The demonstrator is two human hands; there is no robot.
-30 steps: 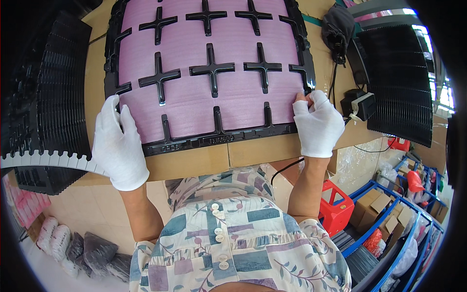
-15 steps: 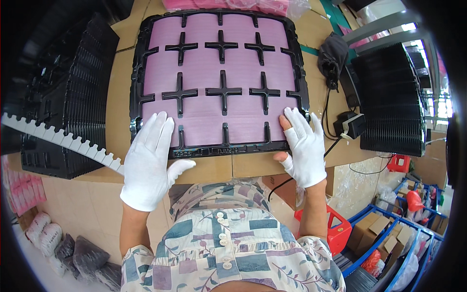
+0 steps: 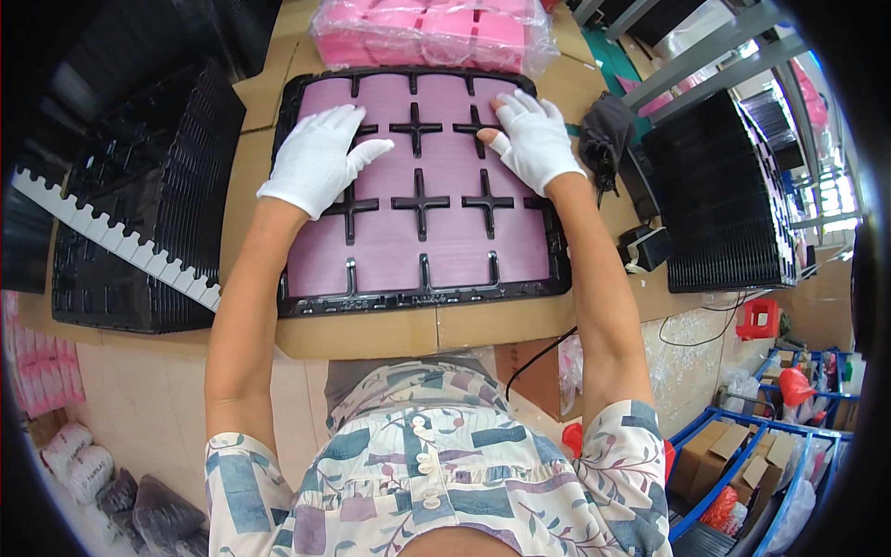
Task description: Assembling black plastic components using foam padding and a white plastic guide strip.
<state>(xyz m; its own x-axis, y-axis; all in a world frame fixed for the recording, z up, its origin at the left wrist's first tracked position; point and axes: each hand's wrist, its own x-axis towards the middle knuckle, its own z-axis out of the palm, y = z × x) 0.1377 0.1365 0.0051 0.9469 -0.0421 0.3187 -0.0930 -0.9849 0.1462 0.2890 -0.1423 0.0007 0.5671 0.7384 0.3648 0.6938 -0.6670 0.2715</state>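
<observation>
On the cardboard-covered table in front of me lies a black plastic tray (image 3: 420,203) with raised cross-shaped dividers. Pink-purple sheet material (image 3: 390,265) fills the spaces between the crosses. My left hand (image 3: 316,160), in a white glove, rests with extended fingers on the tray's upper left part, thumb pointing inward. Opposite it, my right hand (image 3: 538,141) lies over the upper right part, near the rim. Its glove leaves the tips of the thumb and index finger bare. Both hands are open and hold nothing.
A stack of black trays (image 3: 139,204) stands left, with a white notched strip (image 3: 116,234) against it. Another black stack (image 3: 715,195) is on the right. Behind my tray sits a plastic-wrapped pink bundle (image 3: 427,32). A dark pouch (image 3: 605,139) and cable lie right.
Both hands have moved away from me, from the tray's near corners to its far half. The tray sits lower in the picture, and more of the pink bundle shows behind it.
</observation>
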